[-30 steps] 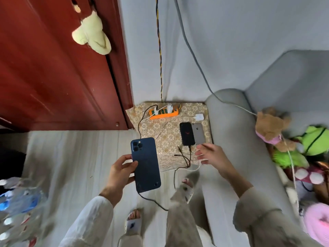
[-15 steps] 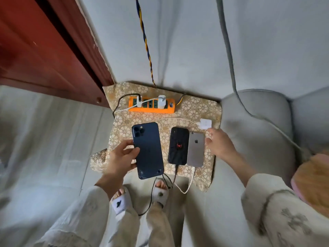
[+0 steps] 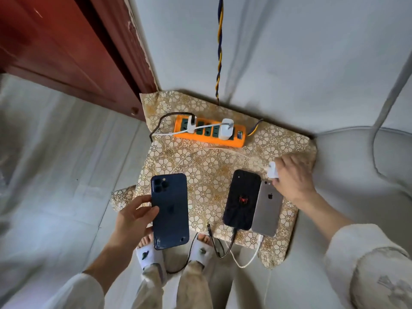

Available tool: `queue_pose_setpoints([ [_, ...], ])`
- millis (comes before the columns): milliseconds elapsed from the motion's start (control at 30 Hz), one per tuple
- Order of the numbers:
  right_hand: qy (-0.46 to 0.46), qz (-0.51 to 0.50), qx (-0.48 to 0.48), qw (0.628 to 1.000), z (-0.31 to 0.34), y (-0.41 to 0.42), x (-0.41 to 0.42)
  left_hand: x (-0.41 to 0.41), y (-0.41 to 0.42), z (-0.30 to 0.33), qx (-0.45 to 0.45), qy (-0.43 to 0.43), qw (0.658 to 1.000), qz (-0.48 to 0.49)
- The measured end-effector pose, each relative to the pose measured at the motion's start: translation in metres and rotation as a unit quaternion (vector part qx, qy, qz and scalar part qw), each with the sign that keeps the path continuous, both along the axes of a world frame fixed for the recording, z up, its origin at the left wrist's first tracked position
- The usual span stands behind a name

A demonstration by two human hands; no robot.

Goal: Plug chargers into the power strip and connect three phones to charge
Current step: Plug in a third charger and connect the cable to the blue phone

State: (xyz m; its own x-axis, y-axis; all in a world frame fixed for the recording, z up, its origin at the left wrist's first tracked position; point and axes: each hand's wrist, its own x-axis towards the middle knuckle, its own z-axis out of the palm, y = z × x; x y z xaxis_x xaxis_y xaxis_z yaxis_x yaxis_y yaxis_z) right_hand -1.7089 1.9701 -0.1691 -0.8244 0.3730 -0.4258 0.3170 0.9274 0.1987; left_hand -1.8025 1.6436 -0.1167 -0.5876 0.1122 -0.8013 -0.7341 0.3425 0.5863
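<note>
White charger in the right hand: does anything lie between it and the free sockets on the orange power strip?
Nothing visible blocks it. Between the white charger in the right hand and the orange power strip lies only patterned cloth with a thin white cable. Free sockets sit between the two plugged chargers.

We note an orange power strip [image 3: 209, 133] at twelve o'clock on a gold floral-patterned cloth [image 3: 200, 166]; a navy phone [image 3: 169, 210] at nine; a black phone [image 3: 242, 200] bearing a red spider; a grey phone [image 3: 267, 210] at three.
</note>
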Motion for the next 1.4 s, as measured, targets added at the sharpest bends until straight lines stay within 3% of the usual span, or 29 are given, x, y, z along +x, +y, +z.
queue_pose_setpoints([
  [100,0.095,0.058,-0.106,0.988,0.016,-0.027,-0.010,-0.006,-0.005,0.005,0.013,0.013,1.000,0.020],
  [200,0.195,0.049,-0.175,0.964,0.038,-0.047,-0.031,-0.012,-0.012,0.009,0.024,0.033,0.998,0.052],
  [433,0.359,0.002,-0.240,0.902,0.077,-0.049,-0.112,-0.021,-0.042,0.011,0.056,0.089,0.991,0.078],
  [533,0.327,-0.023,-0.291,0.899,0.072,-0.053,-0.147,-0.019,-0.055,0.012,0.064,0.098,0.988,0.098],
  [633,0.226,-0.028,-0.312,0.922,0.057,-0.059,-0.170,-0.017,-0.066,0.011,0.066,0.097,0.986,0.118],
  [833,0.049,-0.095,-0.287,0.952,0.042,-0.052,-0.182,-0.013,-0.080,0.003,0.063,0.086,0.985,0.138],
  [1400,0.006,-0.062,-0.211,0.975,0.049,-0.067,-0.182,-0.022,-0.079,-0.007,0.058,0.075,0.984,0.154],
])
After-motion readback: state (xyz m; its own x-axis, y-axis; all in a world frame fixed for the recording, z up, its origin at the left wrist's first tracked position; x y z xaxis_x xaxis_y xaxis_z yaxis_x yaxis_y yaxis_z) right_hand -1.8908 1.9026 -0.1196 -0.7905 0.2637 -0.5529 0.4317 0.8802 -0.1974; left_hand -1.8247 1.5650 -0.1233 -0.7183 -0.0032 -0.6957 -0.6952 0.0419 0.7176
